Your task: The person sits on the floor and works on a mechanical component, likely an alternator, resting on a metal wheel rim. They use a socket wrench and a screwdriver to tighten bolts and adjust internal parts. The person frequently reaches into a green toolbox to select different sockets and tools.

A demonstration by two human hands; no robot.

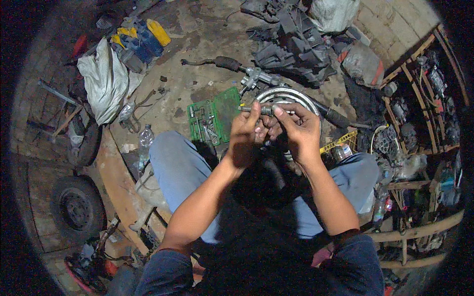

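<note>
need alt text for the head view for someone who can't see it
A person's left hand and right hand hold a small metal part, near jeans-clad knees. An open green tool case lies on the stained floor ahead, beside a silvery wheel rim; a tyre is at far left.

Both hands (245, 129) (303, 132) hold a metal part (267, 110); a green tool case (225, 112) lies open

blue jeans (175, 160), probably navy sleeves (165, 273)
</note>
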